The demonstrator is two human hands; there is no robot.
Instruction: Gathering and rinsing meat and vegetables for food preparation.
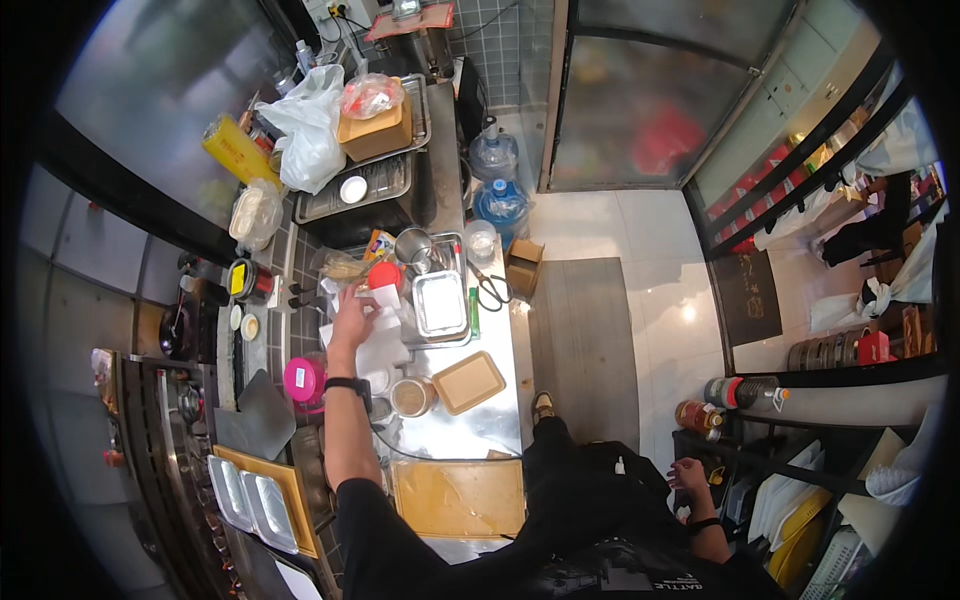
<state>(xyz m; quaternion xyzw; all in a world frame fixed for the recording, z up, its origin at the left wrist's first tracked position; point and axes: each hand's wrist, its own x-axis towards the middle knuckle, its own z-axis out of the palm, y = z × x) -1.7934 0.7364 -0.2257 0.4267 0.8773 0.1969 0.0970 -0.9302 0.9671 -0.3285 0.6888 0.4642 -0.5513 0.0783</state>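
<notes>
My left hand (354, 316) reaches over the back of the steel counter (480, 435), its fingers at several white paper sheets (382, 345); whether they grip one is unclear. Near these fingers are a red-lidded container (385, 275) and a foil container with a white lid (439, 304) on a metal tray (454, 343). Closer to me, a jar of brown powder (412, 396) stands beside a shallow tan paper box (469, 382). My right hand (687, 475) hangs loosely at my side, holding nothing, by the shelf rack at right.
Scissors (491, 291) and a green tube (473, 313) lie along the counter's right side. A pink-lidded tub (304, 381) stands at left, a yellow cutting board (459, 499) at the near end. Water bottles (500, 204) and a cardboard box (523, 268) sit beside the counter. Oil bottles (697, 417) stand at right.
</notes>
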